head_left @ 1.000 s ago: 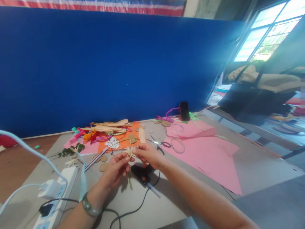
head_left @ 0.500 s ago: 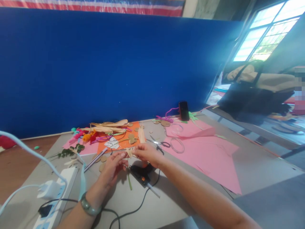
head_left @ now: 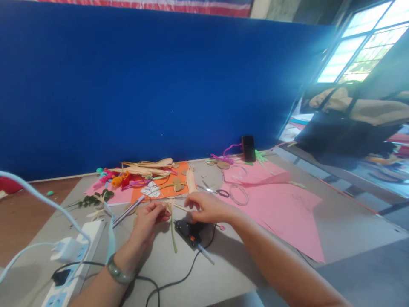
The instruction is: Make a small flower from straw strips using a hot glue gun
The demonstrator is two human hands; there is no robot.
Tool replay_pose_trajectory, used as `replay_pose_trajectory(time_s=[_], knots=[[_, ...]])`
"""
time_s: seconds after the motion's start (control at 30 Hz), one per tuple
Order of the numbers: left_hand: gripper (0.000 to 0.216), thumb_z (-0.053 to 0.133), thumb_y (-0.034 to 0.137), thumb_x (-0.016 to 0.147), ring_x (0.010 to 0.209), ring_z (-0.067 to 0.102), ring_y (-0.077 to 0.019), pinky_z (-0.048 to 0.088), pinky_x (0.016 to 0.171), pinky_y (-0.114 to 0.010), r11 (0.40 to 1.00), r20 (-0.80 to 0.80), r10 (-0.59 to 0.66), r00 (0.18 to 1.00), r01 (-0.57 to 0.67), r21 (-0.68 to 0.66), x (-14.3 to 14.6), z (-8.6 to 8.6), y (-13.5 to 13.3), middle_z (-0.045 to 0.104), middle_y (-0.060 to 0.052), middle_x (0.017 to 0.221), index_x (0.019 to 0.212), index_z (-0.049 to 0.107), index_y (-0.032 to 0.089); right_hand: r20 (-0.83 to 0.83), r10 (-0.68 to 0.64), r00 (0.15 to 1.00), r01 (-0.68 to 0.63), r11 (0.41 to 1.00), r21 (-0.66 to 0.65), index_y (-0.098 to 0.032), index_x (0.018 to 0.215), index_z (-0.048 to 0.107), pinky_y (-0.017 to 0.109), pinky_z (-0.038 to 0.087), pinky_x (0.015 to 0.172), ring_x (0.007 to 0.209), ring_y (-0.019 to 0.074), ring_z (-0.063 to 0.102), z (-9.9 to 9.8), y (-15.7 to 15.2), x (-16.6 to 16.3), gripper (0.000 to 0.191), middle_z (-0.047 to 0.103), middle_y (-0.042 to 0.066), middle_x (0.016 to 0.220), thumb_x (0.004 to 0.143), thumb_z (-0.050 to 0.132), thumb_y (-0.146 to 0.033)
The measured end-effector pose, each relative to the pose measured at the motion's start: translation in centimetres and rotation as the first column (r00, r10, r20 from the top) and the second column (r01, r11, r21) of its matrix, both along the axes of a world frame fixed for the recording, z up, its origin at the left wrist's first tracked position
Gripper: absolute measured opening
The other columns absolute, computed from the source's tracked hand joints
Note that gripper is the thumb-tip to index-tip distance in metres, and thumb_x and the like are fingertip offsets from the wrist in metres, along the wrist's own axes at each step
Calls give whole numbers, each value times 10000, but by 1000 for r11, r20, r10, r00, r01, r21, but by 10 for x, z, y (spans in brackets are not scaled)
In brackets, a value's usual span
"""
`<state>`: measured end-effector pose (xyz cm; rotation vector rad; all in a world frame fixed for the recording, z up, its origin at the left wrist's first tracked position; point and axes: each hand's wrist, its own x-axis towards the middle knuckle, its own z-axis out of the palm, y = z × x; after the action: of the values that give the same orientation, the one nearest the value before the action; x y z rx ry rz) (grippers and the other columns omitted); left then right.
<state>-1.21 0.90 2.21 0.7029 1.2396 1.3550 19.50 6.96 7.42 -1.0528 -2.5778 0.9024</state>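
My left hand [head_left: 150, 217], with a green bangle on its wrist, pinches a small tangle of pale, husk-like strips [head_left: 170, 205]. A thin green strip [head_left: 173, 236] hangs below that tangle, in front of the table. My right hand [head_left: 207, 209] has its fingers closed on a pale narrow strip [head_left: 181, 207] that runs across from the tangle. Just beneath my right hand lies a black glue gun [head_left: 188, 234] with a whitish glue stick [head_left: 206, 254] poking out of it. Scissors [head_left: 220, 192] rest beyond my right wrist.
Pink sheets [head_left: 271, 209] cover the right side of the table, a tape-like ring [head_left: 238, 195] on them. A phone [head_left: 248, 149] leans against the blue partition [head_left: 159, 85]. Pale husks [head_left: 150, 166] lie at the back left. A power strip [head_left: 86, 247] with cables sits front left.
My right hand has moved right, away from my left fingertips, drawing out a pale strip between the hands. My left hand stays nearly in place. The view has shifted slightly.
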Motion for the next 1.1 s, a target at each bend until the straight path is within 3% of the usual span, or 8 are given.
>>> replay_pose_trajectory(time_s=[0.1, 0.17, 0.3, 0.4, 0.53, 0.7, 0.83, 1.1], knots=[[287, 813, 364, 574, 533, 601, -106, 509, 557, -203, 997, 25, 72, 997, -72, 3, -6, -4, 6, 667, -28, 588, 660, 666, 134, 277, 212, 937, -252, 960, 117, -200, 888, 677, 332, 387, 829, 939, 237, 546, 6, -8, 18, 333, 616, 55, 910, 598, 654, -39], [274, 812, 351, 570, 538, 600, -103, 504, 542, -195, 995, 57, 98, 994, -98, 5, -10, -7, 10, 663, -22, 592, 651, 665, 134, 364, 195, 911, -265, 952, 153, -197, 965, 663, 348, 363, 857, 982, 250, 525, 1, -14, 22, 425, 605, 71, 953, 587, 624, -5], [253, 803, 329, 577, 514, 580, -90, 474, 498, -175, 989, 100, 147, 984, -148, 3, -15, -12, 14, 658, -15, 590, 636, 655, 134, 378, 166, 911, -263, 939, 222, -172, 979, 600, 339, 352, 843, 969, 233, 517, -19, -20, 14, 459, 597, 86, 1003, 591, 509, 55], [247, 802, 315, 577, 507, 572, -85, 477, 504, -179, 982, 106, 187, 977, -189, 6, -17, -13, 16, 656, -9, 591, 648, 655, 130, 315, 182, 931, -255, 944, 208, -175, 955, 559, 313, 368, 806, 935, 217, 520, -25, -20, 12, 435, 600, 78, 995, 595, 484, 58], [251, 802, 310, 574, 537, 592, -91, 492, 535, -183, 975, 104, 215, 971, -219, 24, -17, -11, 15, 660, -14, 605, 664, 665, 120, 93, 167, 982, -178, 976, 128, -201, 1052, 500, 285, 396, 773, 903, 199, 539, -19, -16, 25, 404, 603, 58, 994, 687, 557, -39], [281, 793, 357, 585, 553, 615, -106, 498, 546, -189, 982, 84, 190, 978, -190, -6, -11, -8, 11, 670, -32, 588, 663, 665, 120, -205, 27, 978, -28, 1000, 0, -213, 1012, 498, 252, 411, 651, 704, 153, 520, -8, -17, 33, 139, 561, 1, 811, 890, 499, -280], [318, 800, 391, 566, 526, 612, -115, 490, 519, -199, 985, 72, 167, 983, -163, -57, -3, -7, 8, 680, -44, 579, 665, 660, 123, -251, -87, 964, 80, 996, -38, -207, 893, 512, 258, 407, 628, 676, 154, 508, -10, -23, 22, 159, 539, -4, 761, 911, 495, -364], [294, 770, 390, 624, 541, 610, -105, 485, 554, -196, 989, -1, 150, 989, -150, 9, 4, -7, 2, 679, -42, 596, 652, 660, 119, -225, -51, 973, 32, 996, -86, -200, 834, 473, 251, 368, 584, 625, 135, 482, -36, -32, 8, 183, 567, -7, 722, 917, 496, -361]])
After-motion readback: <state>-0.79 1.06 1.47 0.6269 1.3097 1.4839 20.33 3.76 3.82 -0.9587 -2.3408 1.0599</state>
